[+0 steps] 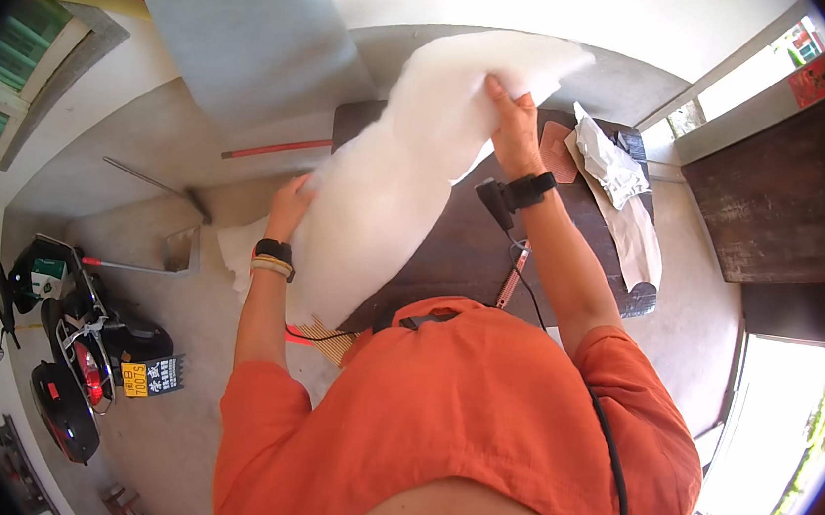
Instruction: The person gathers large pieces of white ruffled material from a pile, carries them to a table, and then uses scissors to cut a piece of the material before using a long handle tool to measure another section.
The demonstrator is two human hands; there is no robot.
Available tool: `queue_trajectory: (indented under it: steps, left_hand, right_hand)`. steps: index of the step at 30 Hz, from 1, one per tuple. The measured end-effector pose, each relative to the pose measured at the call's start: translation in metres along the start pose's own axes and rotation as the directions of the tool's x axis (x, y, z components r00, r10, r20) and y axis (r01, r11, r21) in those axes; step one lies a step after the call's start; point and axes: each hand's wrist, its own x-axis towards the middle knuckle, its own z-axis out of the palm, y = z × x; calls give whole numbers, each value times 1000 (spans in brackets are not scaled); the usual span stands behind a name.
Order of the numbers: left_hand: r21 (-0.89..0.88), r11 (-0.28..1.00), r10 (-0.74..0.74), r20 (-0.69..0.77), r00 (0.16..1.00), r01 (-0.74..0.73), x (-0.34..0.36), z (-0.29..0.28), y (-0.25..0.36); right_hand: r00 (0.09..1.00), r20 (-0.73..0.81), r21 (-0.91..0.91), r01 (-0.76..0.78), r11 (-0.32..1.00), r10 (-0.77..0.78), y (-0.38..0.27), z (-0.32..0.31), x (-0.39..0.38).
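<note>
A long, fluffy sheet of white batting [378, 205] stretches diagonally over the dark table [463, 252], hiding part of it. My left hand [290, 206] grips its left edge at the lower part, fingertips partly sunk in it. My right hand [513, 123] pinches the upper part, thumb on top. Right of the batting lie a pinkish board [557, 152], crumpled white paper [612, 163] and pale brown paper [633, 239]. A ruler-like strip [515, 272] lies near my right forearm, beside a black corded device [492, 201] at my wrist.
A black scooter [75, 354] is parked at the left. A dustpan [178, 250] and long-handled tools [151, 183] are by the left wall. A dark wooden panel [757, 191] and a bright doorway [773, 431] are at the right.
</note>
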Motion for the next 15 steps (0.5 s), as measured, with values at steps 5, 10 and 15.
queue_trajectory:
  steps: [5,10,15]
  left_hand:
    - [-195,981,16,29,999,-10,-10,-3,23]
    - [-108,993,-61,-120,991,48,-34,-20,54]
    - [337,937,142,-118,983,-95,-84,-29,142]
  right_hand:
    - [937,-307,50,-158,986,166,58,-90,21]
    - [909,-391,-89,-193,977,144,74,-95,9]
    - [834,-548,-352,-159,923,-65,70,-102,-10]
